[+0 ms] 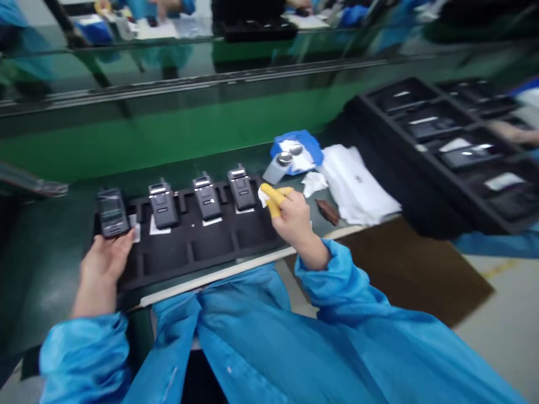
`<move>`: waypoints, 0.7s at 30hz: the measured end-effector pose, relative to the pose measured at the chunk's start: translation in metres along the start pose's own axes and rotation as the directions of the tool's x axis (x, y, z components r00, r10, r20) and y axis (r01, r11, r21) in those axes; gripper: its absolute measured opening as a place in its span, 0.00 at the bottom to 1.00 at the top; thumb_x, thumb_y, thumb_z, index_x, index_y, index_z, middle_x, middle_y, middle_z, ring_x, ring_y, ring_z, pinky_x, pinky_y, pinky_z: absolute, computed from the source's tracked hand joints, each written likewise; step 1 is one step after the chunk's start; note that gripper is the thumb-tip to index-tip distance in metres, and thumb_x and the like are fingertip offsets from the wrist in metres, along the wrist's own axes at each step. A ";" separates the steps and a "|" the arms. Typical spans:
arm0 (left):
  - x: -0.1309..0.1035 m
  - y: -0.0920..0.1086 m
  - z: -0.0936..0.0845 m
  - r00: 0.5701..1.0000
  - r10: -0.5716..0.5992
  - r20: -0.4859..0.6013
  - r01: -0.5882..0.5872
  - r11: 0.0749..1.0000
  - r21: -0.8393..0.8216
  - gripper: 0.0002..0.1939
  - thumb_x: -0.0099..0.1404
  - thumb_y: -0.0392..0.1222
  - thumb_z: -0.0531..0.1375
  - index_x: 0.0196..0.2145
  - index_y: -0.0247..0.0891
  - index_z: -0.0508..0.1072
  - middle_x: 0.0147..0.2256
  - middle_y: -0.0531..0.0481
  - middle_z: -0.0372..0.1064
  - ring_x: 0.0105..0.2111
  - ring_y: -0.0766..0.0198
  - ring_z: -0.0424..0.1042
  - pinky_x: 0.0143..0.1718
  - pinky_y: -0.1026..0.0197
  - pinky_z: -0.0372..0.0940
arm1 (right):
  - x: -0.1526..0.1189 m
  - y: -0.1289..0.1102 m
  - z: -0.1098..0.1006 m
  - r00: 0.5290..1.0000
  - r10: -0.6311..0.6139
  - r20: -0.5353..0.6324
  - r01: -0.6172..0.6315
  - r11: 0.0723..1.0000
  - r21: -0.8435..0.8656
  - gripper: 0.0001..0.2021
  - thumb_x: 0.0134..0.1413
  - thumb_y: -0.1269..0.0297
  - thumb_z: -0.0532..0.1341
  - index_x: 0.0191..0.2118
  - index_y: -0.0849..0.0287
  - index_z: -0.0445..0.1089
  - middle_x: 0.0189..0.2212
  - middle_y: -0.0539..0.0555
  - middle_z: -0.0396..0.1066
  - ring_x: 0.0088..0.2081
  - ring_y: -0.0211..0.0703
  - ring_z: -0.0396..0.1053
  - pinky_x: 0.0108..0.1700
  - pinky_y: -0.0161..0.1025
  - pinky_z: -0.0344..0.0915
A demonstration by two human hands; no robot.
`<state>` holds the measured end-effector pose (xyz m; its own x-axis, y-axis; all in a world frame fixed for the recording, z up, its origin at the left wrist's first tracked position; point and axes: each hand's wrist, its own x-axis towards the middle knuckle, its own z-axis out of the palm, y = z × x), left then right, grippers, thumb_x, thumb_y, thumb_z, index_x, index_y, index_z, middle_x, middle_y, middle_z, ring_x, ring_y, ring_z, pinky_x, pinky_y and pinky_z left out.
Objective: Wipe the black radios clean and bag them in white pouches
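Note:
My left hand [106, 255] grips the lower end of a black handheld device [113, 213] with a screen and keys, over the tray's left end. Yellow finger covers are on my right hand [290, 216], which pinches a small white wipe [263, 196] beyond the tray's right end. Between my hands, three similar devices, a left one [163, 206], a middle one [206, 197] and a right one [241, 189], lie in the back row of a black compartment tray [210, 247]. White slips show under them.
Right of the tray are a pump bottle [278, 168], a blue bag [301, 148], crumpled tissue [314, 183], a brown scrap [327, 212] and stacked white cloths [357, 185]. Black trays [429, 148] with more devices stand at right, near another person's hand [511, 133]. A ledge runs behind.

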<state>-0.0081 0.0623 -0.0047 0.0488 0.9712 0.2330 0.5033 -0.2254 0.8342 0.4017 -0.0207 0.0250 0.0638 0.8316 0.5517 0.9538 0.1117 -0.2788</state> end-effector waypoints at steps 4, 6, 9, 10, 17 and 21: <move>-0.002 0.002 -0.006 0.944 -0.330 0.019 0.322 0.906 -0.276 0.14 0.62 0.55 0.53 0.30 0.44 0.70 0.31 0.54 0.78 0.49 0.44 0.72 0.55 0.31 0.61 | 0.000 0.059 -0.012 0.939 0.336 0.077 -0.307 0.917 -0.255 0.15 0.51 0.69 0.54 0.39 0.60 0.77 0.36 0.58 0.70 0.38 0.46 0.65 0.38 0.41 0.60; -0.007 0.023 -0.005 0.842 -0.538 -0.032 0.478 0.773 -0.417 0.05 0.59 0.41 0.53 0.29 0.40 0.67 0.28 0.50 0.76 0.50 0.50 0.73 0.57 0.38 0.63 | 0.002 0.075 -0.009 0.907 0.407 0.109 -0.359 0.881 -0.308 0.15 0.48 0.71 0.54 0.37 0.62 0.77 0.35 0.59 0.70 0.35 0.46 0.64 0.37 0.41 0.59; -0.015 0.062 0.003 0.601 -0.793 -0.101 0.611 0.537 -0.581 0.07 0.55 0.29 0.51 0.29 0.39 0.63 0.25 0.48 0.73 0.44 0.58 0.76 0.53 0.51 0.68 | 0.006 0.084 -0.001 0.878 0.451 0.159 -0.380 0.859 -0.343 0.15 0.44 0.74 0.54 0.34 0.64 0.77 0.33 0.60 0.70 0.34 0.46 0.63 0.37 0.42 0.58; -0.018 0.072 0.006 0.584 -0.800 -0.139 0.601 0.541 -0.588 0.08 0.54 0.28 0.50 0.30 0.39 0.63 0.24 0.48 0.72 0.41 0.58 0.77 0.51 0.51 0.69 | 0.007 0.083 0.001 0.870 0.463 0.172 -0.383 0.853 -0.354 0.15 0.44 0.74 0.54 0.34 0.64 0.77 0.33 0.61 0.70 0.35 0.48 0.63 0.38 0.43 0.58; -0.041 0.082 0.035 0.811 -0.439 -0.387 0.362 0.896 -0.258 0.26 0.47 0.38 0.65 0.44 0.41 0.64 0.36 0.49 0.70 0.36 0.59 0.73 0.50 0.48 0.67 | 0.007 0.016 0.004 0.910 0.398 0.115 -0.347 0.884 -0.315 0.24 0.55 0.64 0.52 0.55 0.68 0.67 0.45 0.68 0.65 0.46 0.59 0.61 0.46 0.53 0.59; -0.030 0.085 0.065 0.973 -0.107 -0.204 0.180 0.906 0.383 0.34 0.54 0.45 0.64 0.56 0.30 0.60 0.48 0.33 0.67 0.47 0.46 0.69 0.51 0.44 0.63 | 0.006 -0.037 0.022 0.881 0.353 0.316 -0.291 0.929 -0.227 0.39 0.54 0.52 0.58 0.65 0.72 0.51 0.40 0.66 0.66 0.38 0.54 0.66 0.40 0.48 0.65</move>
<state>0.0893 0.0190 0.0264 -0.1822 0.9536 0.2397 0.7951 -0.0005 0.6065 0.3607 -0.0079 0.0210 0.3002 0.9437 0.1389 0.9346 -0.2618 -0.2407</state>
